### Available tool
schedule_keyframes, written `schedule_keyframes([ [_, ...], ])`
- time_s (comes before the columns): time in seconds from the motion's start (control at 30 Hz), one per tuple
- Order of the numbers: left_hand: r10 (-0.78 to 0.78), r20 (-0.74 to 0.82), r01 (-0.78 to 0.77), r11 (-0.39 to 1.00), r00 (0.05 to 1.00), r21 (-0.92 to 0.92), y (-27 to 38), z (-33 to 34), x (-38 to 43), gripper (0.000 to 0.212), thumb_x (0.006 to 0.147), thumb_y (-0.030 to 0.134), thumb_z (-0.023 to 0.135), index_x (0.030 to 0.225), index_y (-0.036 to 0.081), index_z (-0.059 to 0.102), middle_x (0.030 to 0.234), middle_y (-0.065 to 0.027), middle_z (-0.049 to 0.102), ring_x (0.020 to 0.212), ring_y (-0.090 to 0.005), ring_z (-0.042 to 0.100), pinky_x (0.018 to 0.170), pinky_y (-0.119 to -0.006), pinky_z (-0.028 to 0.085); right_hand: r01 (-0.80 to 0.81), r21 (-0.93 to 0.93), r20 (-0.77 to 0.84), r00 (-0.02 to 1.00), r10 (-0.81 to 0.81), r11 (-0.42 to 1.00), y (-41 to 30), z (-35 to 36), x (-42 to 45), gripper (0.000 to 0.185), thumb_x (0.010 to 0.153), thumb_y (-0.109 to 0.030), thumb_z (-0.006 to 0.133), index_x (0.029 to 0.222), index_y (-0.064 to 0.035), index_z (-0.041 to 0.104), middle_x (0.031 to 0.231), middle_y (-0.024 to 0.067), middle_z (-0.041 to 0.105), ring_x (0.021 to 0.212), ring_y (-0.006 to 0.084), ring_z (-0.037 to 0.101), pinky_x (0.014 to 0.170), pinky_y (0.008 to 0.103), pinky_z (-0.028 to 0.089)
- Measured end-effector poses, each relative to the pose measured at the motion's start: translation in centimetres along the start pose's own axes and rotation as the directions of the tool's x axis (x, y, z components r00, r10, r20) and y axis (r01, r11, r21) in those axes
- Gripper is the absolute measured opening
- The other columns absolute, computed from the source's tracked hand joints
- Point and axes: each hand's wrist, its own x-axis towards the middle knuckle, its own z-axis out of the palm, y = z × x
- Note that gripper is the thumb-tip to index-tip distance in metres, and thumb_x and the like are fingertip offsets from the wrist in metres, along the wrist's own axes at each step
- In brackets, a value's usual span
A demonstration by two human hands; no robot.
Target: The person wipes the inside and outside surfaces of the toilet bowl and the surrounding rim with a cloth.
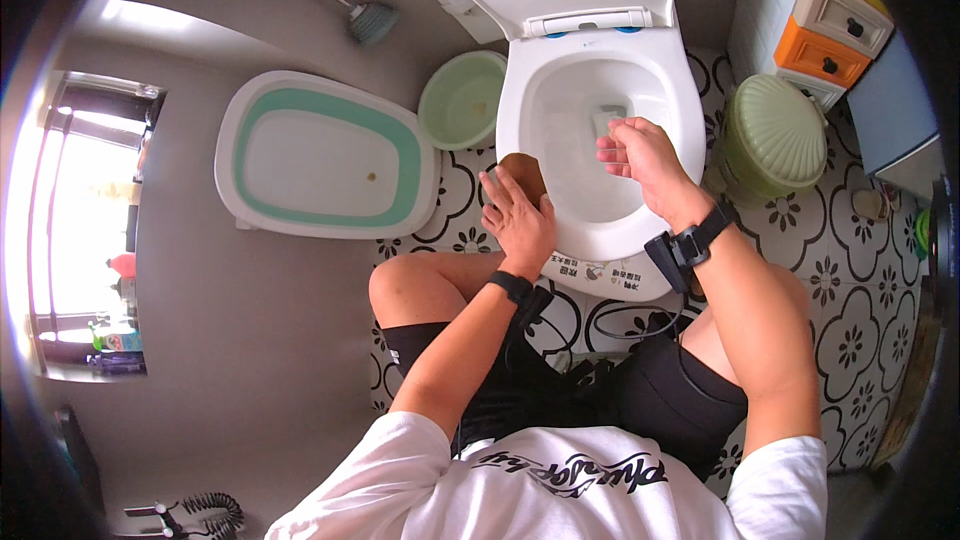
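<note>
The white toilet [600,240] stands before me with its seat and lid raised. Above the left side of its rim is my left hand [521,229], fingers spread, with a flat brown piece [523,171] of unclear material behind them. Whether the hand grips that piece cannot be told. My right hand [649,161] hovers over the toilet bowl [559,142], its fingers curled and thumb near the fingertips; anything small between them is too unclear to name. Both wrists wear black straps with small devices. A cable hangs near the right wrist.
Left of the toilet are a green basin [461,109] and a white and green baby bathtub [330,157]. A toilet brush [371,21] hangs on the wall. To the right stand a green lidded bin [776,131] and a drawer unit [825,49]. Patterned tiles [847,292] cover the floor.
</note>
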Motion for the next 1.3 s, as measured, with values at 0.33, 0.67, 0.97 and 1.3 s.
schedule_keyframes([
  [0.33, 0.258, 0.019, -0.258, 0.966, 0.966, -0.029, -1.2, 2.9, 4.9, 0.078, 0.085, 0.024, 0.053, 0.146, -0.004, 0.013, 0.146, -0.0365, 0.012, 0.122, -0.0470, 0.038, 0.095, -0.053, 0.037, 0.007, 0.067, -0.006, 1.000, -0.007, 0.998, -0.3, -0.9, -0.3, 0.025, 0.091, -0.019, 0.052, 0.109, -0.0012, 0.052, 0.092, 0.0070, 0.061, 0.079, 0.0132, 0.060, 0.068, 0.0269, 0.048],
  [0.67, 0.269, 0.336, -0.214, 0.958, 0.903, -0.191, -1.8, 3.1, 14.8, 0.076, 0.091, 0.027, 0.047, 0.149, 0.008, 0.001, 0.145, -0.0356, 0.011, 0.104, -0.0521, 0.053, 0.091, -0.048, 0.047, -0.016, -0.008, 0.008, 1.000, 0.016, 1.000, -0.9, -0.5, 0.1, 0.026, 0.090, -0.017, 0.049, 0.110, -0.0013, 0.053, 0.096, 0.0083, 0.062, 0.083, 0.0149, 0.061, 0.073, 0.0280, 0.049],
  [0.97, 0.220, 0.369, -0.148, 0.966, 0.903, -0.213, -2.0, 3.3, 15.0, 0.081, 0.091, 0.031, 0.050, 0.149, 0.009, -0.002, 0.132, -0.0361, 0.028, 0.103, -0.0508, 0.053, 0.091, -0.049, 0.046, 0.008, -0.040, 0.048, 0.999, -0.006, 0.999, -0.6, -0.5, 0.6, 0.025, 0.090, -0.018, 0.048, 0.108, -0.0011, 0.053, 0.094, 0.0082, 0.063, 0.082, 0.0144, 0.061, 0.072, 0.0272, 0.049],
  [1.3, -0.115, 0.218, 0.203, 0.875, 0.969, -0.439, -1.1, 3.2, 1.5, 0.087, 0.088, 0.030, 0.059, 0.147, 0.000, 0.001, 0.119, -0.0372, 0.040, 0.098, -0.0493, 0.054, 0.087, -0.048, 0.046, 0.000, -0.060, 0.068, 0.998, 0.004, 0.998, 0.4, 0.4, 1.0, 0.024, 0.090, -0.017, 0.048, 0.108, -0.0018, 0.052, 0.093, 0.0080, 0.063, 0.080, 0.0146, 0.061, 0.071, 0.0277, 0.050],
])
